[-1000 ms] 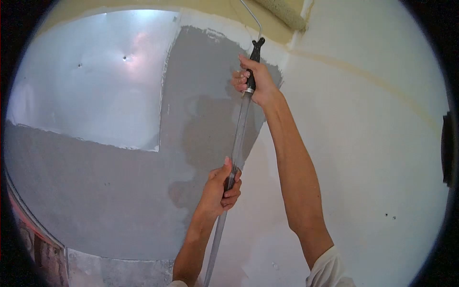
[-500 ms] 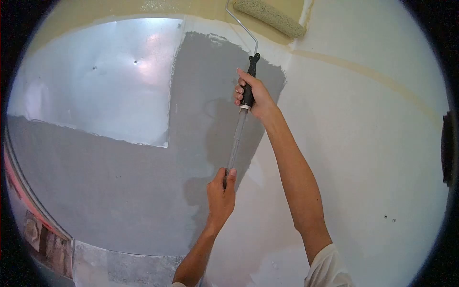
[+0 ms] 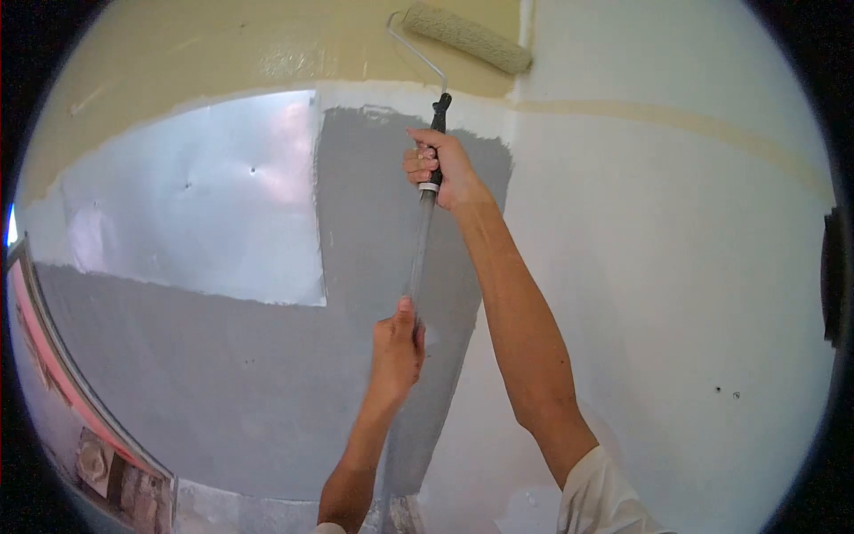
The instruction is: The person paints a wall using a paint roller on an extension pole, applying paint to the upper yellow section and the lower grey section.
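A paint roller (image 3: 467,40) with a fuzzy beige sleeve lies against the yellow-painted band (image 3: 294,44) at the top of the wall, close to the corner. Its bent wire frame runs down to a black handle fixed on a grey pole (image 3: 421,245). My right hand (image 3: 445,169) is wrapped round the black handle. Lower down, my left hand (image 3: 396,347) grips the pole, thumb pointing up along it. Behind both hands is a grey-painted wall area (image 3: 213,383).
A shiny metal sheet (image 3: 205,205) is set in the wall at the left. The white side wall (image 3: 658,267) meets the painted wall at a corner and carries a thin yellow stripe. A pink-edged frame (image 3: 80,396) curves along the lower left.
The view has tilted up, showing more of the yellow band. In the picture, the roller and my right hand have shifted left; my left hand sits slightly higher. Both grips hold.
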`<act>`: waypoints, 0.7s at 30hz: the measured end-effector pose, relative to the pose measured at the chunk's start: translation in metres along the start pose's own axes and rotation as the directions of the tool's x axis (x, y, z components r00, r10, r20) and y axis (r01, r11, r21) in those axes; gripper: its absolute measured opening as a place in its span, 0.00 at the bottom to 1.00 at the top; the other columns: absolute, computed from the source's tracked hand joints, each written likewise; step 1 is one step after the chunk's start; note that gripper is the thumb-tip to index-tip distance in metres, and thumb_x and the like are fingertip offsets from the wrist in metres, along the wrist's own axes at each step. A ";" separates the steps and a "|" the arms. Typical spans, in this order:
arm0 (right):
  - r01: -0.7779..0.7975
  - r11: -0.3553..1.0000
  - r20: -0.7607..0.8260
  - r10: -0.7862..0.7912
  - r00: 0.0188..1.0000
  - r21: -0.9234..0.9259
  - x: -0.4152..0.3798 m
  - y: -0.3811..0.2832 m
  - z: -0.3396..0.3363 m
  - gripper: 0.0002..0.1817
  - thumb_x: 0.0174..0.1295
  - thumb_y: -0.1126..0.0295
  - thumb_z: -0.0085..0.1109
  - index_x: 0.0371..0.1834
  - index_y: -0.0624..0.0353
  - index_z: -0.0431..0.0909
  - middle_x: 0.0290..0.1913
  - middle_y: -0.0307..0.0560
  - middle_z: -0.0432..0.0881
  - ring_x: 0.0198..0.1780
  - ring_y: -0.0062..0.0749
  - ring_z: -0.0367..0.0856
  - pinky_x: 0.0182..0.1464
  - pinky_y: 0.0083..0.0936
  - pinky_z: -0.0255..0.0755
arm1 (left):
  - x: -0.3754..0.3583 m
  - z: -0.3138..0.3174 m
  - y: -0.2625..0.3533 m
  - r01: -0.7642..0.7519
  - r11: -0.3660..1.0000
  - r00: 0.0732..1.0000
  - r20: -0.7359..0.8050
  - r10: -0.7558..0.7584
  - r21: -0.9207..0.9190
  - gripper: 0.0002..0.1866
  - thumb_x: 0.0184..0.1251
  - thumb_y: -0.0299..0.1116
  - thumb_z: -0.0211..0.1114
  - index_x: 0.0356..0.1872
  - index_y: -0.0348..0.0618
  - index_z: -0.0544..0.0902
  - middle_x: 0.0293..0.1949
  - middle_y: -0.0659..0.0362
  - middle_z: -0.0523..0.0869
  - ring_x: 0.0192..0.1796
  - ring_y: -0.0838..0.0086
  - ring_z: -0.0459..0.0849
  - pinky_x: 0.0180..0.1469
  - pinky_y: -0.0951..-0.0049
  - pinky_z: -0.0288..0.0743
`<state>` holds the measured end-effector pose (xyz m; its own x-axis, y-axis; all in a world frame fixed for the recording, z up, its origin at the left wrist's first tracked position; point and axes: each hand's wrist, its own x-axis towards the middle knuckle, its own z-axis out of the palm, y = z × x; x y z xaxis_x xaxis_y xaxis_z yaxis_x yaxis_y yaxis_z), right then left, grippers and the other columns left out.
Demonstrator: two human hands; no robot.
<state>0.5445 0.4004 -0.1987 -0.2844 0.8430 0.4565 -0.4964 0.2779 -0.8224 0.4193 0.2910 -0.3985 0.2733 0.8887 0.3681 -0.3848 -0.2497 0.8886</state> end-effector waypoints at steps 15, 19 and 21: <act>-0.087 0.995 -0.011 0.088 0.996 0.058 -0.012 -0.008 0.006 0.18 0.60 0.68 0.58 0.16 0.49 0.60 0.14 0.28 0.57 0.13 0.10 0.55 0.13 0.13 0.52 | -0.009 -0.012 0.019 0.405 0.800 0.842 0.523 -0.136 -0.443 0.28 0.71 0.60 0.40 0.22 0.47 0.68 0.09 0.67 0.60 0.07 0.84 0.54 0.06 0.81 0.47; -0.099 0.995 -0.078 0.099 0.992 0.002 -0.011 -0.009 0.006 0.19 0.60 0.66 0.59 0.16 0.49 0.60 0.14 0.28 0.57 0.13 0.12 0.55 0.14 0.15 0.52 | -0.017 -0.018 0.013 0.228 0.934 0.923 0.365 -0.118 -0.275 0.27 0.69 0.60 0.45 0.30 0.44 0.73 0.15 0.65 0.69 0.12 0.83 0.63 0.12 0.81 0.57; -0.094 0.995 -0.080 0.092 0.993 -0.022 -0.006 -0.008 0.005 0.19 0.60 0.66 0.59 0.16 0.49 0.60 0.13 0.28 0.57 0.13 0.13 0.55 0.14 0.17 0.52 | -0.038 -0.021 -0.001 0.169 0.966 0.943 0.318 -0.101 -0.197 0.25 0.69 0.58 0.49 0.34 0.43 0.74 0.18 0.64 0.72 0.16 0.81 0.67 0.16 0.79 0.61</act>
<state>0.5464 0.3906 -0.1929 -0.2620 0.8992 0.3505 -0.4497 0.2076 -0.8687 0.3905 0.2653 -0.4192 0.5766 0.7407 0.3447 -0.4986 -0.0151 0.8667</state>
